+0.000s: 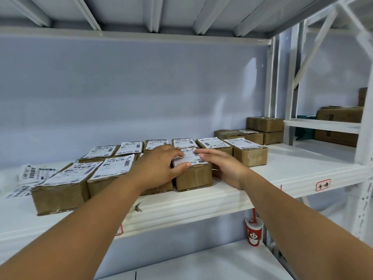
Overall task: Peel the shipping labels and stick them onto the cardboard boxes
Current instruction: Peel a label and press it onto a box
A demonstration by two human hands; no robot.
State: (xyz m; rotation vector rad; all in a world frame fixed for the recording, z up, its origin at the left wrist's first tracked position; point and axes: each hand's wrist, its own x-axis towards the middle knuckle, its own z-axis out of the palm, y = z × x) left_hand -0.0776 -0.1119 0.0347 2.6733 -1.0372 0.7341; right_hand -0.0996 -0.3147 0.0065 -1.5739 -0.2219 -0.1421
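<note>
Pressing the label down on the box at mid-frame, with the left hand spread flat over it and straight fingers of the right hand at its right edge, then, likely, picking up a corner to peel another from the loose sheets at far left

- One head-worn view looks forward and slightly down into a white shelf bay, squarely facing its back wall.
- It sits close, at arm's reach: the forearms enter from the lower corners, and the left hand and right hand meet just right of centre.
- The lens is wide (the uprights at the right edge lean). The upper shelf shows its underside along the top, and a lower shelf lies along the bottom.
</note>
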